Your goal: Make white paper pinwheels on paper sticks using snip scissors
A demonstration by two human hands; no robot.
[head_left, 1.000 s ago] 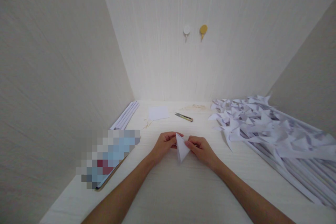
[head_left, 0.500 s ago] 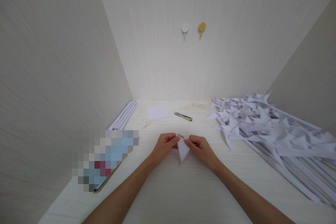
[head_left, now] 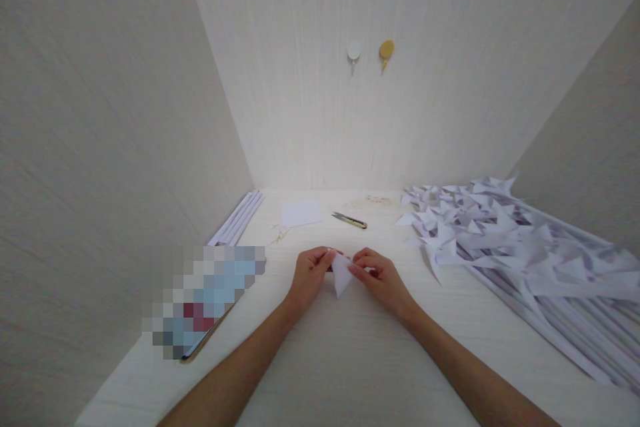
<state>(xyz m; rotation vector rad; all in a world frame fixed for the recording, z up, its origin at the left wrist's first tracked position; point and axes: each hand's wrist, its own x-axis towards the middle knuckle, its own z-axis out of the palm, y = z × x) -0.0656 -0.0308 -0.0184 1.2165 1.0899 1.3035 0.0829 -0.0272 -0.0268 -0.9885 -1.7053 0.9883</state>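
Lying well left of the fingers of the left hand [head_left: 307, 278]: one flat item [head_left: 215, 300], pixelated past reading, pale blue with a dark red patch. Beyond it, far left of the fingertips: white paper tubes [head_left: 237, 220], side by side. Ahead of the left fingers I enter one white sheet [head_left: 301, 213], flat, with tan strands [head_left: 280, 235] just beside it. Ahead of both sets of fingers, apart from them: one pair of thread snips [head_left: 350, 220], blades toward the left. Well right of the fingers of the right hand [head_left: 379, 278]: one large heap of white paper pinwheels [head_left: 470, 223].

Held between the two sets of fingers: one folded paper [head_left: 341, 278], white, roughly triangular, one point toward me. Left fingers: narrow, pinching its upper left corner, the thumb covering part of it. Right fingers: narrow, pinching its right side. I cannot tell whether its near tip touches the surface.

Surface beneath the fingers: one white table [head_left: 320, 373], faintly grained. Room: left wall [head_left: 100, 113], grey; back wall [head_left: 300, 93] ahead of the fingers, bearing a white hook [head_left: 354, 51] and a yellow hook [head_left: 387, 49], both well above the fingertips; right wall [head_left: 590, 133] beyond the heap.
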